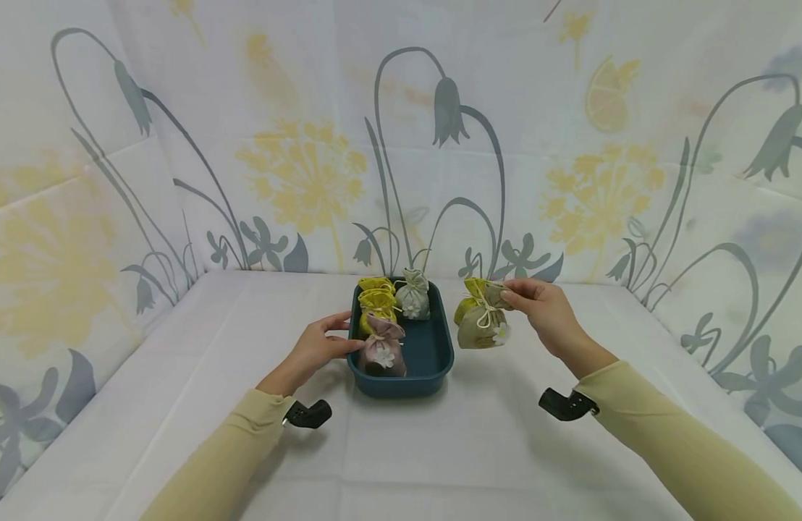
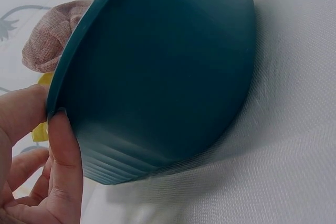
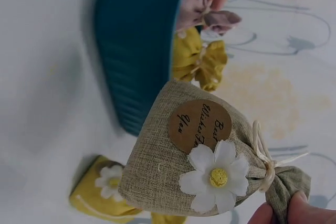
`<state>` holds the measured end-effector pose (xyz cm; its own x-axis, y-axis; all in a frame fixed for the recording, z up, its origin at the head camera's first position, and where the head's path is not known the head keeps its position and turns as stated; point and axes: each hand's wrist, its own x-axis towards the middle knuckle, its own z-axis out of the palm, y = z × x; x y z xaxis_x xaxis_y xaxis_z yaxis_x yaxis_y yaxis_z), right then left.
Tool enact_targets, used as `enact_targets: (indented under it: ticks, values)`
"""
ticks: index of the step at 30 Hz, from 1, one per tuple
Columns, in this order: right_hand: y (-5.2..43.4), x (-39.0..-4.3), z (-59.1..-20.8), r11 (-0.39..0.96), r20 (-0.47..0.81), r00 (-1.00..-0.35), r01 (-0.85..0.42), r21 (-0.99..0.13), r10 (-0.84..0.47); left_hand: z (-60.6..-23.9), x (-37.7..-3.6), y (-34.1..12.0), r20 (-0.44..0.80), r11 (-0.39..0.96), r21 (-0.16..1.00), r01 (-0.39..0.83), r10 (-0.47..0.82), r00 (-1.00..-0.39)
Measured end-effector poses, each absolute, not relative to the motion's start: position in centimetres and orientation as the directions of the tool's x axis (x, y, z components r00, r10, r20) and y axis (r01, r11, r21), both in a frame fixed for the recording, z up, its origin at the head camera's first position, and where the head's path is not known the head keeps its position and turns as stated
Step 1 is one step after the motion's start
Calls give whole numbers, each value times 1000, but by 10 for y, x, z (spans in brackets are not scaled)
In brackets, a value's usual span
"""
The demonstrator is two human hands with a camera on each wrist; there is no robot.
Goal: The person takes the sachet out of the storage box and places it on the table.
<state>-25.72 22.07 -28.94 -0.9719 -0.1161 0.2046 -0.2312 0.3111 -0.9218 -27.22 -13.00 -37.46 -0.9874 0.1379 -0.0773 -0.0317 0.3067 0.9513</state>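
Two bare hands, left hand (image 1: 316, 346) and right hand (image 1: 546, 310). Long pale yellow sleeves (image 1: 245, 427) ending right behind each wrist. Small black camera mount (image 1: 307, 414) strapped under each wrist, rounded, stubby, matte plastic look.

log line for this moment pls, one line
left hand: holds rim of dark teal plastic tray | right hand: pinches tied top of khaki burlap pouch with white daisy, lifted right of tray | tray: four pouches

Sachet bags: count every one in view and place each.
6. Four sit in the teal tray: two yellow, one grey-green, one pink. The right hand holds a khaki one; another yellow lies behind it.
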Motion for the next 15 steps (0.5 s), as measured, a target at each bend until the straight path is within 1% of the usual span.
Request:
enact_targets:
  ticks: [7,15]
  values:
    - [238,-258,-300,348,193,-978,-207,-914,-77,-375,-272,-129,-78,305,952,-34,135,-988]
    - [255,-263,-309,339,199,-979,-199,-920,-36,-376,-272,-130,-78,309,950,-34,132,-988]
